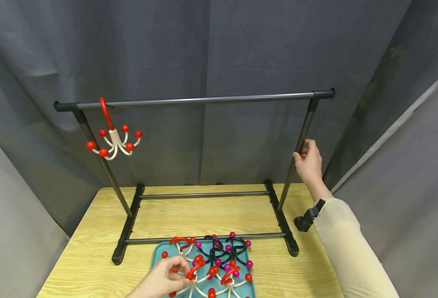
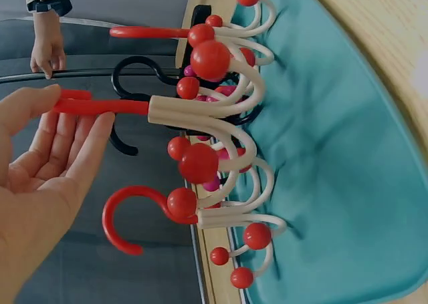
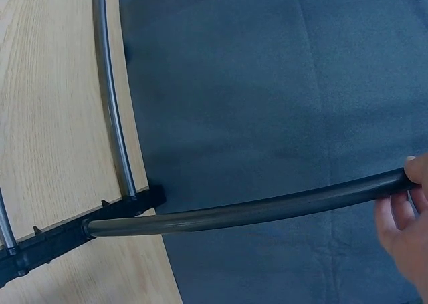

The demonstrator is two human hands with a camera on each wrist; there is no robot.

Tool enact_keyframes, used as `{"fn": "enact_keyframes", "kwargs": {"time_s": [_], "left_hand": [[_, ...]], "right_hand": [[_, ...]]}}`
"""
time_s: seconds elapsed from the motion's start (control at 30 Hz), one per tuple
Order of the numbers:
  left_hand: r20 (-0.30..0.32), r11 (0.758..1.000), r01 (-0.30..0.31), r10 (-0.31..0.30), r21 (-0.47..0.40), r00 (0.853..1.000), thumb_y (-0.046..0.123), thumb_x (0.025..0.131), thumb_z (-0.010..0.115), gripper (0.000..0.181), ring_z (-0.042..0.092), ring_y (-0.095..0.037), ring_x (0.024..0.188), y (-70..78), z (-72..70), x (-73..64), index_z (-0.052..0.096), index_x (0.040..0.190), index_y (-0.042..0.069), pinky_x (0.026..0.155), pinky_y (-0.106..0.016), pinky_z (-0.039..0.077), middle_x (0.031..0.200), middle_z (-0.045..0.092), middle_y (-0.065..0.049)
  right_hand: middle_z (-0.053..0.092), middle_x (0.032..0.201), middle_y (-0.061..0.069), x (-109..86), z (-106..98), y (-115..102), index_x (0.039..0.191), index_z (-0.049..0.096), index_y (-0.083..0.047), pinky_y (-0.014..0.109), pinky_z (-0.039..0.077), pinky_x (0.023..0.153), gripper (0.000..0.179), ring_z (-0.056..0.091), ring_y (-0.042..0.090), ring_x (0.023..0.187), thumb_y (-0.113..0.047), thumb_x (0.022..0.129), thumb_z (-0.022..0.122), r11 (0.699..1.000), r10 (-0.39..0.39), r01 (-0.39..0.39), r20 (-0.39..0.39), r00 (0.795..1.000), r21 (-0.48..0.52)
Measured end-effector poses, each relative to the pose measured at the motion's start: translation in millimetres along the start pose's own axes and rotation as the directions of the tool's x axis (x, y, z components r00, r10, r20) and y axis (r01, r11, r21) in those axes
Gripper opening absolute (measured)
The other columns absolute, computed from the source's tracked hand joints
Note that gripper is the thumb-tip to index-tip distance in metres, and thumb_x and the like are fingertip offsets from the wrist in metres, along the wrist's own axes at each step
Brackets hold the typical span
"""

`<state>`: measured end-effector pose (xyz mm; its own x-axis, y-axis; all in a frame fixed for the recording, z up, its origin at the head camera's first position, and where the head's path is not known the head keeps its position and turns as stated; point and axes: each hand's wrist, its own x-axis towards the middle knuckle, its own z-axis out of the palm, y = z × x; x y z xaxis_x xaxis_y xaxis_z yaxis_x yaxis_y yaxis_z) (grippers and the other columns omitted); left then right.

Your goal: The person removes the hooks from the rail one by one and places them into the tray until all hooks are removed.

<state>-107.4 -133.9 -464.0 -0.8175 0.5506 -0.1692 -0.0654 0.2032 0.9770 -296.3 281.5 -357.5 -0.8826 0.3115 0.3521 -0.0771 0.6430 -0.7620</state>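
My left hand pinches the red hook of a white multi-arm hanger with red ball tips, the thumb on one side and fingers on the other. In the left wrist view this hanger stands upright over a teal tray, among other hangers. My right hand grips the right upright of a dark metal rack about halfway up, and the right wrist view shows its fingers and thumb around the tube. Another red-and-white hanger hangs by its hook near the left end of the rack's top bar.
Several hangers crowd the tray, including a red-hooked one to the right of my left hand and black ones with magenta balls. Behind the tray lies the rack's lower front bar. A grey curtain hangs behind the wooden table.
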Motion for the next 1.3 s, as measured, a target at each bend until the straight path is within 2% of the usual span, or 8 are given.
{"fn": "enact_keyframes", "kwargs": {"time_s": [0.17, 0.43, 0.6, 0.7, 0.9, 1.1, 1.2, 1.3], "left_hand": [[-0.011, 1.0, -0.024, 0.024, 0.01, 1.0, 0.01, 0.08, 0.067, 0.021, 0.061, -0.019, 0.086, -3.2, 0.9, -0.7, 0.053, 0.089, -0.003, 0.071, -0.026, 0.052, 0.095, 0.055, -0.006], [-0.024, 1.0, -0.017, 0.017, 0.001, 1.0, 0.009, 0.079, 0.067, 0.021, 0.06, -0.023, 0.09, -7.6, -1.0, -1.4, 0.052, 0.089, -0.002, 0.073, -0.026, 0.051, 0.095, 0.055, -0.009], [-0.056, 0.999, -0.014, 0.012, -0.038, 0.998, 0.007, 0.079, 0.067, 0.021, 0.06, -0.024, 0.091, -14.6, -1.6, -3.3, 0.052, 0.09, -0.003, 0.073, -0.026, 0.052, 0.105, 0.054, -0.014], [-0.068, 0.999, -0.021, 0.018, -0.039, 0.998, 0.009, 0.079, 0.067, 0.022, 0.06, -0.022, 0.093, -15.6, -1.0, -2.1, 0.051, 0.09, -0.002, 0.073, -0.026, 0.051, 0.106, 0.053, -0.011], [-0.048, 0.998, -0.063, 0.064, 0.009, 0.997, 0.008, 0.08, 0.066, 0.021, 0.058, -0.015, 0.091, -16.0, 7.4, 2.8, 0.05, 0.088, -0.002, 0.074, -0.027, 0.051, 0.096, 0.053, -0.006], [-0.017, 0.996, -0.084, 0.084, 0.011, 0.996, 0.011, 0.08, 0.066, 0.023, 0.059, -0.01, 0.089, -19.7, 10.7, 1.7, 0.049, 0.088, -0.002, 0.076, -0.026, 0.051, 0.094, 0.054, -0.007], [-0.01, 0.993, -0.107, 0.108, 0.041, 0.994, 0.008, 0.08, 0.065, 0.02, 0.058, -0.009, 0.089, -18.4, 11.5, 1.1, 0.05, 0.088, -0.002, 0.077, -0.024, 0.05, 0.091, 0.055, -0.006], [0.001, 0.991, -0.133, 0.133, 0.031, 0.991, 0.004, 0.079, 0.065, 0.019, 0.057, -0.008, 0.088, -15.9, 12.6, -0.1, 0.05, 0.088, -0.003, 0.078, -0.024, 0.05, 0.091, 0.054, -0.006]], "right_hand": [[0.043, 0.12, 0.023, 0.3, -1, -2, 0.136, 0.028, -0.006, 0.047, 0.043, 0.088, 0.048, 0.048, 0.036, 0.111, -0.012, 0.092, 0.049, 1.0, -0.007, 0.007, -0.005, 1.0, -0.005], [0.044, 0.119, 0.023, 2.5, -3, -1, 0.134, 0.029, -0.006, 0.047, 0.043, 0.088, 0.048, 0.049, 0.036, 0.11, -0.011, 0.092, 0.05, 1.0, -0.014, 0.014, -0.022, 1.0, -0.011], [0.044, 0.118, 0.023, 2.3, -2, 0, 0.133, 0.03, -0.005, 0.046, 0.043, 0.088, 0.047, 0.049, 0.036, 0.109, -0.011, 0.092, 0.05, 1.0, -0.019, 0.019, -0.02, 1.0, -0.009], [0.044, 0.118, 0.023, 2.2, -3, 0, 0.133, 0.029, -0.005, 0.046, 0.043, 0.087, 0.047, 0.049, 0.036, 0.109, -0.01, 0.092, 0.05, 1.0, -0.021, 0.021, -0.023, 1.0, -0.004], [0.043, 0.119, 0.023, 2.8, -2, 0, 0.135, 0.029, -0.006, 0.047, 0.043, 0.088, 0.048, 0.049, 0.036, 0.11, -0.011, 0.092, 0.049, 1.0, -0.018, 0.018, -0.018, 1.0, -0.007], [0.043, 0.12, 0.024, 1.3, -2, 0, 0.135, 0.028, -0.005, 0.047, 0.042, 0.088, 0.048, 0.048, 0.037, 0.11, -0.011, 0.092, 0.049, 1.0, -0.019, 0.019, -0.017, 1.0, -0.01], [0.043, 0.12, 0.024, 1.2, -3, 1, 0.135, 0.028, -0.005, 0.047, 0.042, 0.088, 0.048, 0.048, 0.037, 0.11, -0.012, 0.092, 0.049, 1.0, -0.024, 0.024, -0.022, 0.999, -0.009], [0.043, 0.119, 0.024, 1.0, -4, 1, 0.135, 0.028, -0.005, 0.047, 0.042, 0.088, 0.048, 0.048, 0.037, 0.11, -0.012, 0.092, 0.049, 1.0, -0.026, 0.025, -0.025, 0.999, -0.011]]}}
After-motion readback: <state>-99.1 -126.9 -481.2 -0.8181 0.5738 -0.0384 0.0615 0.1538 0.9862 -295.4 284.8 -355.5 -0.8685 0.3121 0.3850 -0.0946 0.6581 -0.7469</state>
